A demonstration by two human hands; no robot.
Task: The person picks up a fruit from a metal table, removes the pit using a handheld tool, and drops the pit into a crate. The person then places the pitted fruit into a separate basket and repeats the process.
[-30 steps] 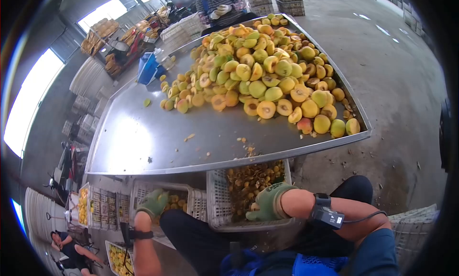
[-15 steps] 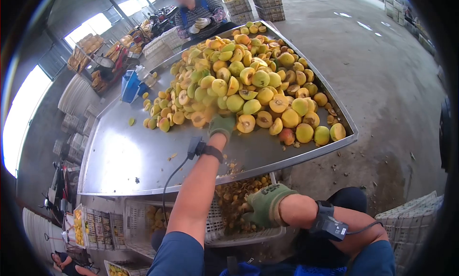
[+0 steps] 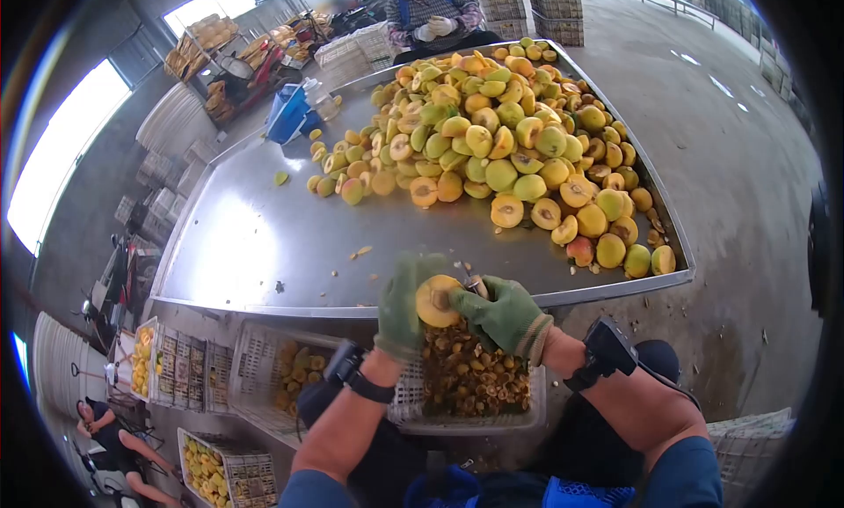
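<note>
My left hand (image 3: pixel 402 310), in a green glove and partly blurred, grips a halved yellow peach (image 3: pixel 436 299) with its cut face towards me. Close against it, my right hand (image 3: pixel 505 316), gloved in the same green, is closed round a small hand tool (image 3: pixel 476 286); only a short metal and brownish piece shows, the rest hidden by the fingers. Its thumb reaches the peach half's edge. Below both hands stands a white plastic crate (image 3: pixel 538 402) holding brown pits and scraps. Beyond them, a heap of halved peaches (image 3: pixel 479 138) covers the far right of the metal table (image 3: pixel 308 244).
A blue container (image 3: pixel 290 114) and a clear bottle (image 3: pixel 318 97) stand at the table's far left. Another crate (image 3: pixel 251 376) with peach halves sits at lower left. Across the table sits a person with gloved hands (image 3: pixel 435 28); another person (image 3: pixel 119 442) sits at lower left.
My left hand has come back from the heap with a peach half. My right hand has risen from over the scrap crate to meet it. The view has shifted left.
</note>
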